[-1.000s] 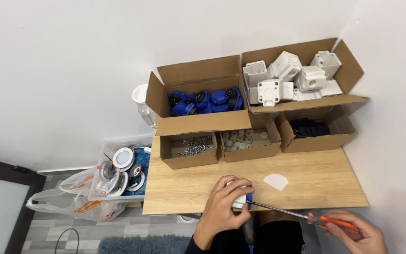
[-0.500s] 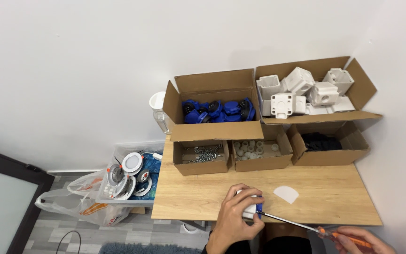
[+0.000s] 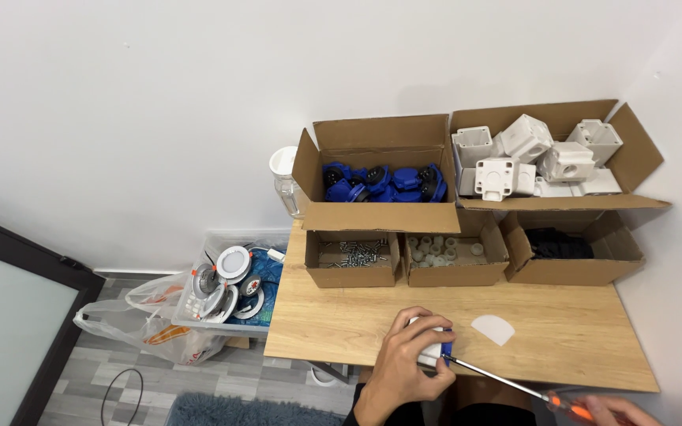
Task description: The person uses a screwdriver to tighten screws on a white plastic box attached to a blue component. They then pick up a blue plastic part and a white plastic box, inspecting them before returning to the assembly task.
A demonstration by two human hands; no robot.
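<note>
Gripping a small white part [image 3: 429,349] with a blue piece at its right side, the left hand [image 3: 406,363] curls over it near the front edge of the wooden table [image 3: 341,323], fingers [image 3: 424,325] bent and pressed together across the top, thumb underneath, wrist coming up from the bottom of the view. The thin metal shaft of a screwdriver [image 3: 507,382] meets the blue side of the part and slants down to the right, where the right hand [image 3: 605,410] closes around its orange handle (only the knuckles show at the frame's lower edge, so how its fingers lie I cannot tell). Just right of the part lies a flat white half-round piece [image 3: 492,328]. Behind the part, a row of low cardboard boxes holds screws [image 3: 354,254], pale round caps [image 3: 440,250] and black bits [image 3: 560,243]. Stacked further back are a box of blue parts [image 3: 380,181] and a box of white housings [image 3: 538,154]. Left of the table, on the floor, sits a bin of round lamps [image 3: 226,284].
</note>
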